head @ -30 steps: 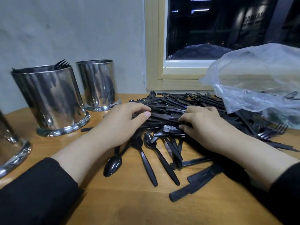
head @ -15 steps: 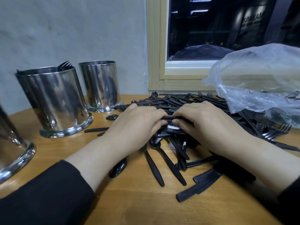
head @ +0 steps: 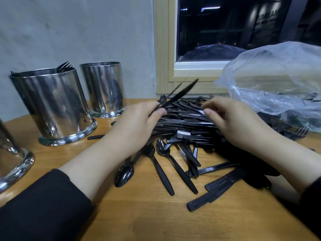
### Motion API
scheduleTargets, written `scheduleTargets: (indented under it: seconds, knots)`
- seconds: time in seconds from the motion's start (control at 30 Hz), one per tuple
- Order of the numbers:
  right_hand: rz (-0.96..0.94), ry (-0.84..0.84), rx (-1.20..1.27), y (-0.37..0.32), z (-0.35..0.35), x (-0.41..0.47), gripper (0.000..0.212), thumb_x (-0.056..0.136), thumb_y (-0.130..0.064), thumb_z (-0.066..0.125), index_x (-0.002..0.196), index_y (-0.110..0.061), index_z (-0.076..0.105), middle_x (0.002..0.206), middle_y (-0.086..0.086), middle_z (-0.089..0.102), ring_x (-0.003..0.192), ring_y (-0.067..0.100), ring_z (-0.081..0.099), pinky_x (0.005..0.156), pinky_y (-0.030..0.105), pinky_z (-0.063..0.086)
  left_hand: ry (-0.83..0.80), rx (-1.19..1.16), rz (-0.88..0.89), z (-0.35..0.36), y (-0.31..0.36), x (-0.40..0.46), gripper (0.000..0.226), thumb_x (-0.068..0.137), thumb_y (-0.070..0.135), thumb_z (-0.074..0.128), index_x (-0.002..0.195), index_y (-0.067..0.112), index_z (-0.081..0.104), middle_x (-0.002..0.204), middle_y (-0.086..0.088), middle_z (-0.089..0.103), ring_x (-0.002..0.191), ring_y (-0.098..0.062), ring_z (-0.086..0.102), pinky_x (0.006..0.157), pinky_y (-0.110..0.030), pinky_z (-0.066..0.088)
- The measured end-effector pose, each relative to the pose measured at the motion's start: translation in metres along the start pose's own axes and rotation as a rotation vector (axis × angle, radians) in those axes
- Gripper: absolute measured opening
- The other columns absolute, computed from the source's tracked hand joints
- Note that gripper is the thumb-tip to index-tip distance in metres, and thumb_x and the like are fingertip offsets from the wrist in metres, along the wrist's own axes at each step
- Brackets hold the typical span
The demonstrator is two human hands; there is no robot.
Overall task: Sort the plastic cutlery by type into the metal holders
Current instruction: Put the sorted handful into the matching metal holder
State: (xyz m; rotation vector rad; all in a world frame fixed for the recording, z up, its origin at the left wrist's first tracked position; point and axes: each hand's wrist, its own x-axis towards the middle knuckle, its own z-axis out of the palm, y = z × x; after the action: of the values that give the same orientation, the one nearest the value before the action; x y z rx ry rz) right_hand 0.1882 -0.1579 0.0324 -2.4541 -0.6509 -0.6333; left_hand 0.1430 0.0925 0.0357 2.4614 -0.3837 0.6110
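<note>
The left hand [head: 137,126] pinches a black piece [head: 180,93] by its handle, the tip slanting up toward 1 o'clock above the pile [head: 187,126]. It is motion-blurred, so its type is hard to tell; it looks like a knife. The main risk is a mis-sort: read wrongly, it could land with the forks [head: 64,66] in the middle holder [head: 53,108] at 9 o'clock. The far holder [head: 104,89] sits at 10 o'clock and a third [head: 12,164] at 8 o'clock. The thin pinch could also let the piece twist out and drop onto the tabletop [head: 156,214]. The right hand [head: 238,126] hovers over the pile, fingers loosely curled and holding nothing I can see; a careless sweep could push loose spoons [head: 124,174] toward the edge.
</note>
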Motion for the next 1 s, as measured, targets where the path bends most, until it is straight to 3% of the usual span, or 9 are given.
scheduleTargets:
  seconds: [0.13,0.3,0.43,0.6,0.73,0.8,0.9,1.0]
  knots:
    - [-0.02,-0.26,-0.216,0.007,0.0,-0.001,0.02,0.096,-0.032,0.06,0.112,-0.027,0.071,0.107,-0.007,0.063,0.098,0.015,0.061,0.083,0.028,0.043,0.051,-0.116,-0.095,0.002,0.0,-0.002,0.022,0.106,0.036,0.046,0.099,0.032,0.066,0.062,0.024,0.06,0.059,0.007,0.053,0.05,-0.015,0.034]
    - [0.018,-0.28,-0.289,0.004,-0.002,-0.001,0.035,0.097,-0.029,0.059,0.131,-0.026,0.064,0.127,-0.005,0.058,0.117,0.02,0.058,0.099,0.033,0.045,0.069,-0.166,-0.158,0.005,0.0,-0.003,0.035,0.104,0.041,0.048,0.077,0.024,0.061,0.048,0.015,0.046,0.045,-0.001,0.042,0.053,-0.029,0.03]
    - [0.04,-0.321,-0.318,0.003,0.003,-0.001,0.033,0.096,-0.024,0.06,0.128,-0.027,0.067,0.122,-0.005,0.057,0.116,0.021,0.057,0.098,0.033,0.044,0.066,-0.135,-0.168,0.005,0.001,-0.002,0.039,0.103,0.045,0.05,0.072,0.024,0.061,0.052,0.013,0.051,0.05,-0.001,0.046,0.053,-0.026,0.031]
    - [0.023,-0.259,-0.289,0.002,0.004,-0.001,0.018,0.093,-0.02,0.064,0.106,-0.027,0.074,0.105,-0.007,0.06,0.105,0.018,0.058,0.093,0.035,0.046,0.071,-0.129,-0.158,0.005,0.0,-0.002,0.04,0.103,0.044,0.05,0.084,0.013,0.066,0.056,0.005,0.043,0.048,-0.005,0.039,0.047,-0.019,0.031]
    - [-0.025,-0.182,-0.274,0.003,0.007,-0.001,0.01,0.091,-0.022,0.065,0.096,-0.027,0.073,0.098,-0.008,0.06,0.102,0.02,0.058,0.092,0.043,0.047,0.059,-0.151,-0.161,0.003,0.001,-0.003,0.033,0.104,0.042,0.047,0.083,0.025,0.066,0.056,0.002,0.044,0.046,-0.005,0.037,0.048,-0.022,0.031]
    - [-0.089,-0.079,-0.224,0.003,0.006,0.0,0.008,0.09,-0.023,0.065,0.094,-0.026,0.072,0.096,-0.006,0.061,0.099,0.022,0.058,0.09,0.048,0.047,0.066,-0.161,-0.168,0.004,0.002,-0.003,0.033,0.105,0.042,0.045,0.083,0.026,0.064,0.057,-0.005,0.047,0.046,-0.006,0.039,0.054,-0.03,0.038]
    - [-0.268,0.088,-0.158,-0.005,0.0,0.003,0.01,0.091,-0.022,0.066,0.098,-0.02,0.072,0.091,-0.001,0.058,0.09,0.025,0.055,0.08,0.046,0.046,0.114,-0.343,-0.233,0.004,0.002,-0.002,0.034,0.107,0.037,0.044,0.086,0.02,0.064,0.06,-0.002,0.06,0.052,-0.012,0.055,0.057,-0.037,0.049]
    - [-0.425,0.164,-0.108,-0.018,-0.002,-0.002,0.014,0.098,-0.022,0.058,0.105,-0.017,0.07,0.086,-0.002,0.064,0.081,0.023,0.058,0.073,0.043,0.048,0.116,-0.635,-0.325,0.002,0.007,-0.003,0.033,0.109,0.031,0.044,0.092,0.009,0.062,0.067,-0.006,0.071,0.059,-0.024,0.067,0.057,-0.035,0.056]
